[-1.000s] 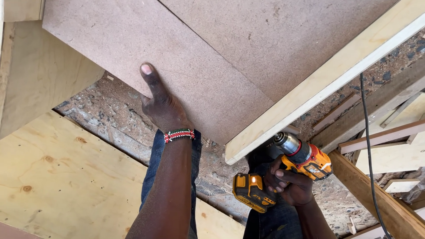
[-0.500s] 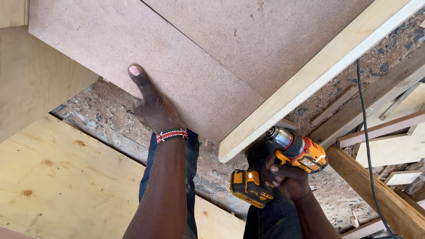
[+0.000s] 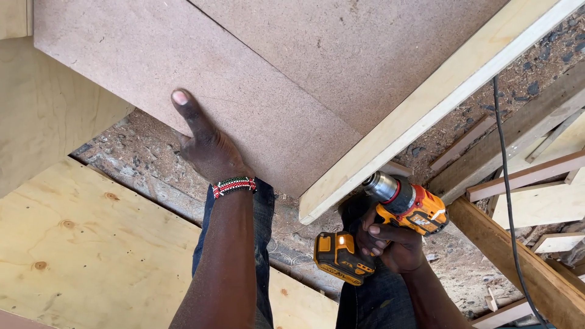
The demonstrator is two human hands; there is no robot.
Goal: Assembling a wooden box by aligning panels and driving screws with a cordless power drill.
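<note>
Two flat brown fibreboard panels [image 3: 201,79] fill the top of the view, one lapped over the other, their lower right side running along one long pale wooden batten [image 3: 439,103]. Below left lies one big sheet of light plywood [image 3: 79,256], with bare gritty ground [image 3: 134,158] showing between it and the panels. At right, several rough timber lengths [image 3: 518,176] are stacked at angles, and one thin black cable [image 3: 509,201] hangs across them.

The left hand [image 3: 207,146] is spread flat against the near panel close to its lower edge, fingers out, pressing, nothing clasped; one red, white and green beaded wristband [image 3: 234,185] circles the wrist. The right hand [image 3: 393,244] is wrapped tight around the handle of one orange-and-black cordless drill [image 3: 378,225], whose silver chuck sits just under the batten's lower end. No containers anywhere.
</note>
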